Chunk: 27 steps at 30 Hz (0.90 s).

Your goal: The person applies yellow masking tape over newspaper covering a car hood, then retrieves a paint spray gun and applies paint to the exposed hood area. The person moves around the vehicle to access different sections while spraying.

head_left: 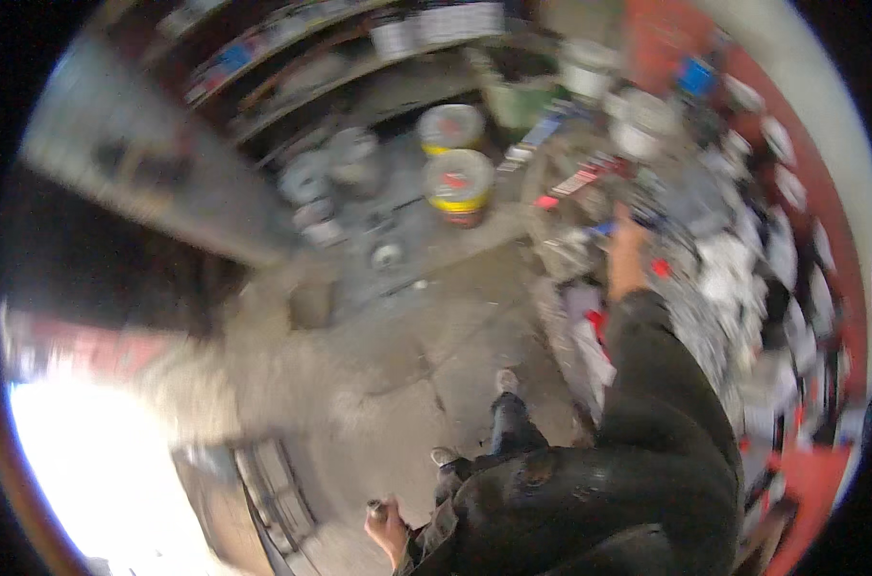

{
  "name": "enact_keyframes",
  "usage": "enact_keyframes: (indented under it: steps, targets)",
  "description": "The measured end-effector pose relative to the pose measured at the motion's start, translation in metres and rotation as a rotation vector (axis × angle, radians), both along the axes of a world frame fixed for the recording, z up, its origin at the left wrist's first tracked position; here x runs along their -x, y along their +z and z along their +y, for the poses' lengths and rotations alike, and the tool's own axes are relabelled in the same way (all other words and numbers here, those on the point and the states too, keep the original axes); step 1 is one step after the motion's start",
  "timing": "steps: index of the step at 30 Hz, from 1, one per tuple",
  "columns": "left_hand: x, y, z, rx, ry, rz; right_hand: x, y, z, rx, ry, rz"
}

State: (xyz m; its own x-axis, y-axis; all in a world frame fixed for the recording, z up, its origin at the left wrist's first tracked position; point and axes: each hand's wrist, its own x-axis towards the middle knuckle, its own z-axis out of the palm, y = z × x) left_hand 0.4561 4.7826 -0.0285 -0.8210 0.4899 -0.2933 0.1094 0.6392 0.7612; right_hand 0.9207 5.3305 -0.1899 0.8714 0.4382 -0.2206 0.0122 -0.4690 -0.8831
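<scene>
My left hand (388, 533) hangs low beside my body, its fingers wrapped round a short metallic, cylinder-like object (376, 511). Its exact kind is not clear. Far out to the right, my right hand (630, 235) reaches onto a heaped workbench (548, 257). Motion smears its fingers, so I cannot make out whether they grip anything. Close by that hand lie a blue-ended item (601, 229) and a red-and-white strip-like item (578, 180). A crumpled pile of clear and grey plastic (710, 307) spreads beside my forearm.
Two yellow-banded buckets (458, 182) stand on the floor ahead. Grey cans (352, 158) sit left of them, below loaded shelves (292, 72). White tubs (642, 125) crowd the bench's far end. A red board with hung items (809, 163) lines the right. Bright daylight enters lower left.
</scene>
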Motion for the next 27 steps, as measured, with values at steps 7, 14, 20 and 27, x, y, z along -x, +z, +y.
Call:
enact_keyframes:
  steps: [7,14,20,27]
  targets:
    - [-0.007,0.031,-0.008,0.072,-0.102,-0.036,-0.025,-0.005,-0.014,-0.211,0.205,-0.147]
    - [-0.006,0.025,-0.117,-0.227,-0.049,-0.125,0.079,0.023,-0.068,-0.464,0.408,-0.161]
    - [0.027,-0.007,-0.214,-0.336,-0.134,0.095,0.269,0.084,-0.225,-0.564,0.766,0.38]
    - [0.097,0.053,-0.321,-0.388,0.152,0.134,0.601,0.284,-0.534,-0.533,1.704,1.893]
